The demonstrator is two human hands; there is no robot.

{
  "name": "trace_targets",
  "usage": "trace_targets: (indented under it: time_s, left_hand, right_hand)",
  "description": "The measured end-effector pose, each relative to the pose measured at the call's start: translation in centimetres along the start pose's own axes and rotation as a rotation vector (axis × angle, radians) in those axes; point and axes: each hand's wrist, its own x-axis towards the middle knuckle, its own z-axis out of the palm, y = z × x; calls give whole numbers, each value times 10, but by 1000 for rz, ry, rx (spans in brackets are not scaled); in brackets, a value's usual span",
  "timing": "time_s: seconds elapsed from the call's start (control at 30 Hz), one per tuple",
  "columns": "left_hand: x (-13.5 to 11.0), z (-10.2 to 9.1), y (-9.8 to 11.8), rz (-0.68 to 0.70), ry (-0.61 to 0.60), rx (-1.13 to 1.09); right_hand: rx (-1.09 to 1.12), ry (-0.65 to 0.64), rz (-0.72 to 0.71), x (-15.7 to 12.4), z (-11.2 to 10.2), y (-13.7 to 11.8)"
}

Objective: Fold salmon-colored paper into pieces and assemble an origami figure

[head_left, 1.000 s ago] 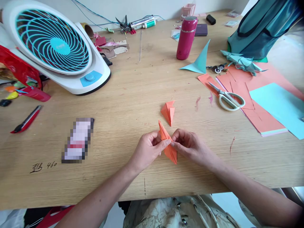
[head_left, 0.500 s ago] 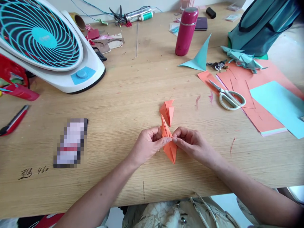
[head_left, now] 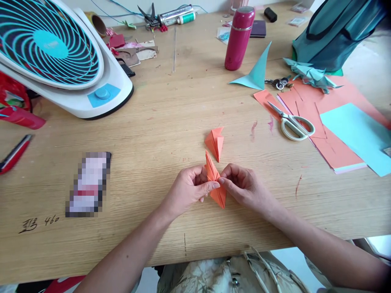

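An orange folded paper piece (head_left: 218, 197), long and pointed at both ends, is held between my two hands above the table. My left hand (head_left: 192, 185) pinches its middle from the left, thumb lying across the front. From the right, my right hand (head_left: 240, 183) grips the paper's edge between thumb and forefinger. The fingertips hide part of the folds at its centre. Just beyond it, a second orange folded paper piece (head_left: 215, 142) lies on the wooden table (head_left: 159, 150).
Scissors (head_left: 295, 124) lie right on orange paper sheets (head_left: 342, 150), near a light-blue sheet (head_left: 360, 130). Teal folded paper (head_left: 255, 75) and a pink flask (head_left: 240, 38) stand behind. Leftward are a fan (head_left: 104, 95), a blurred phone (head_left: 88, 183) and a red cutter (head_left: 15, 154).
The upper tip of the held paper has dipped slightly and leans a little more left. My left thumb has slid slightly lower on it. Both hands keep their pinch.
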Motion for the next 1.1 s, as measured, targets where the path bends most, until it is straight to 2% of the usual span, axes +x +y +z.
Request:
trace_targets:
  time_s: [0.17, 0.33, 0.5, 0.77, 0.93, 1.03, 1.1]
  left_hand:
    - [0, -2, -1, -5, -40, -19]
    - [-3, -2, -2, 27, 27, 81]
    - [-5, 2, -5, 67, 115, 39]
    - [-6, 6, -4, -5, 79, -83]
    - [-7, 7, -3, -22, 84, -50]
    - [-7, 5, -4, -12, 105, -28]
    - [-7, 2, -4, -8, 128, -17]
  right_hand:
    - [-22, 6, -21, -1, 1, 0]
    - [-32, -31, -15, -3, 2, -2]
    - [-1, -96, -2, -3, 2, -4]
    - [22, -52, -7, 0, 1, -3]
    - [-8, -58, 2, 0, 0, 2]
    - [-109, 9, -91, -3, -3, -11]
    - [-236, 115, -271, -11, -4, -30]
